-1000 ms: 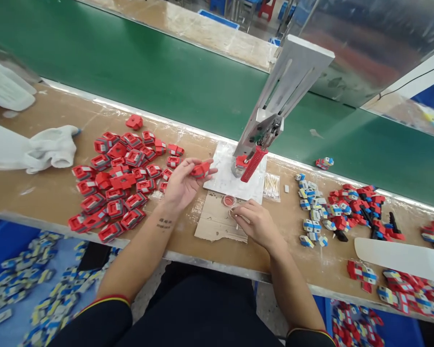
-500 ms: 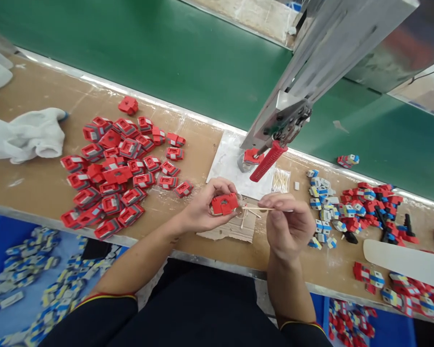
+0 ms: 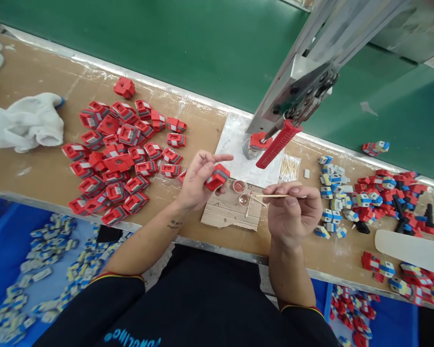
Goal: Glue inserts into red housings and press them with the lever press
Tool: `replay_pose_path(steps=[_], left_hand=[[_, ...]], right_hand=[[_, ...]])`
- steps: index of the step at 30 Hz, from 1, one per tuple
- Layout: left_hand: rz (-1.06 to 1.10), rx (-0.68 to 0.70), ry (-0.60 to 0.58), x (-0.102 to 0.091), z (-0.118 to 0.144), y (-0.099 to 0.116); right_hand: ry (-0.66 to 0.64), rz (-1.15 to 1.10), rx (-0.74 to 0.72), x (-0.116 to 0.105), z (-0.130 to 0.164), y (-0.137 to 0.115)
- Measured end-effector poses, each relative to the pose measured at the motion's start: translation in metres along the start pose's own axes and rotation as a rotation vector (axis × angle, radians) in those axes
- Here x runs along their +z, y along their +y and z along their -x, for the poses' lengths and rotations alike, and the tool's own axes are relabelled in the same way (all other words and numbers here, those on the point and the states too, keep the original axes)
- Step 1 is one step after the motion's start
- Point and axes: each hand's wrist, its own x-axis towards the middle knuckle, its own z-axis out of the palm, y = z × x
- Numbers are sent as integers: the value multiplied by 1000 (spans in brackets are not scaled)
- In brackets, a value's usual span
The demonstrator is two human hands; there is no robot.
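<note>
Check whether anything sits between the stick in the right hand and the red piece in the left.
Nothing visible does. The thin stick in the right hand points across open air toward the red piece in the left hand; the small cups lie below.

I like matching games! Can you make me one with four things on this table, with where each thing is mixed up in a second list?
Things
1. red block
2. thin stick
3. white glove
4. red lever handle

Places
A. lying at the far left of the table
B. pinched in the right hand
C. hanging from the metal press, over the white plate
D. held in the left hand

Pairs: 1-D, 2-B, 3-A, 4-C
</note>
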Motion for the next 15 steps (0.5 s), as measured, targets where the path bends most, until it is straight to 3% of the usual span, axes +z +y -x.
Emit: replay_pose_path(steps=[7,12,15], left_hand=[[22,-188,-193,4,4,2],[-296,-7,-289,5,10,2],[-391,27,-320,8,13,2]], right_hand=[[-40,60,-42,4,8,1],[-57,91,-57,6,10,2],[-109,107,-48,7,11,3]])
